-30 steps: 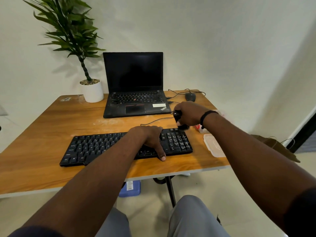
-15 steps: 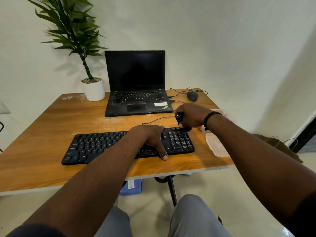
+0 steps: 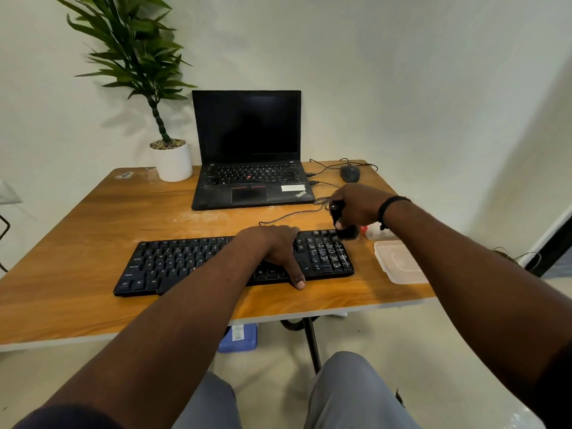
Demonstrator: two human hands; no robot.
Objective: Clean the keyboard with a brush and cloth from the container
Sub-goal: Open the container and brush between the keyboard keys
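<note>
I see the black keyboard [image 3: 232,263] lying flat at centre frame on the wooden table [image 3: 77,243]. My left hand [image 3: 275,246] rests on it, palm down, fingers spread loosely — gripping nothing. My right hand [image 3: 360,207] is closed around a dark brush [image 3: 345,230], bristles at the keyboard's upper right corner. A clear lid [image 3: 399,263] lies right of the keyboard; a laptop [image 3: 249,153] stands behind.

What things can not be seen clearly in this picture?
- Brush: head view, mostly covered by the right hand; its shape is unclear.
- Container: head view, behind the right forearm; contents unreadable.
- Keyboard middle keys: covered by the left hand and forearm.
- Cloth: not identifiable.
</note>
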